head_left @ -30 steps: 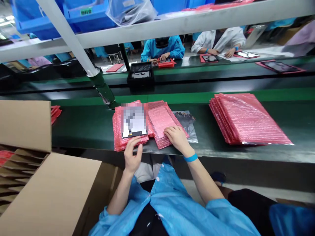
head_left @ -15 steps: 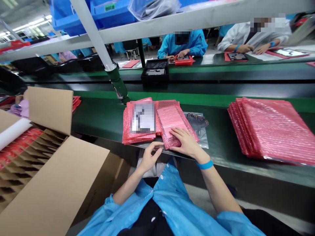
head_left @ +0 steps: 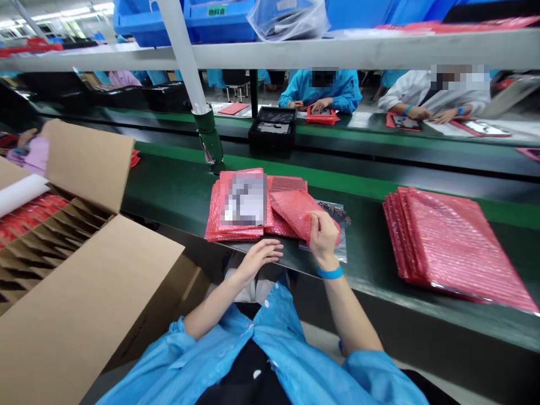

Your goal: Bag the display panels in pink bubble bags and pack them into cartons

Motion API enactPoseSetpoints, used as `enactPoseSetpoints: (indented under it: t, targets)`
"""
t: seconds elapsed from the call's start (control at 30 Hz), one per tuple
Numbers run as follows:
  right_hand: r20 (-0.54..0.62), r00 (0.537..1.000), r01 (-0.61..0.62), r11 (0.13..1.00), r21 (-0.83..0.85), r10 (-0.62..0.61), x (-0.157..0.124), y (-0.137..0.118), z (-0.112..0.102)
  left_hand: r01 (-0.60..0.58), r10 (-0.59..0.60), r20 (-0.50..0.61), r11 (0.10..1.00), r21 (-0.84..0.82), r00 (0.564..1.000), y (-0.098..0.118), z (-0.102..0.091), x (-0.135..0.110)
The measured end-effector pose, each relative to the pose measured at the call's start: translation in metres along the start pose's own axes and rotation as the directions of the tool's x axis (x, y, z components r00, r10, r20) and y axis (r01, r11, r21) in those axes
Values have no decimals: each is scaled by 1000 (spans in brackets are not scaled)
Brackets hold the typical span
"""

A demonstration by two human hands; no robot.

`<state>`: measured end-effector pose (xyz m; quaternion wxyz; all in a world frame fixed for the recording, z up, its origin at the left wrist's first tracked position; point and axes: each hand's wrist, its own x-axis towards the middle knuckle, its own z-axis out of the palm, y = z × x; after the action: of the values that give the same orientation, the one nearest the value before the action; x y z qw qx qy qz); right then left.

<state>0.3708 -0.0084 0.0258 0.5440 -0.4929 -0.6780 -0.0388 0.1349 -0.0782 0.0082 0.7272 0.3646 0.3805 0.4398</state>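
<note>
My right hand (head_left: 324, 236) grips a pink bubble-wrap bag (head_left: 295, 211) and lifts its near edge off a small stack of the same bags (head_left: 291, 185) on the dark green bench (head_left: 177, 194). My left hand (head_left: 258, 257) hovers at the bench's near edge with fingers stretched out, holding nothing, just below a second pink stack (head_left: 219, 219) that carries a flat panel (head_left: 243, 199) on top. A clear plastic bag (head_left: 337, 216) lies under and behind my right hand.
An open cardboard box (head_left: 84, 270) with cardboard dividers and red items stands at my left. A large stack of pink bubble bags (head_left: 447, 242) lies at the right. A black tray (head_left: 272, 126) sits beyond the green belt. Other people work across the line.
My right hand went from pressing flat on the pink bag to gripping and lifting it. My left hand came off the panel stack and opened near the bench edge. The view swung left.
</note>
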Motion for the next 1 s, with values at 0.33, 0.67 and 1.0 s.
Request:
enactPoseSetpoints:
  t: [0.33, 0.67, 1.0]
  targets:
    - [-158, 983, -90, 995, 46, 96, -88, -62, -14, 73, -3, 193, 930, -360, 981, 60, 55, 55]
    - [596, 608, -718, 42, 695, 525, -75, -85, 24, -275, 321, 118, 915, -294, 940, 145, 22, 61]
    - [541, 502, -730, -5, 683, 675, -72, -81, 37, -380, 393, -25, 867, -323, 919, 160, -10, 50]
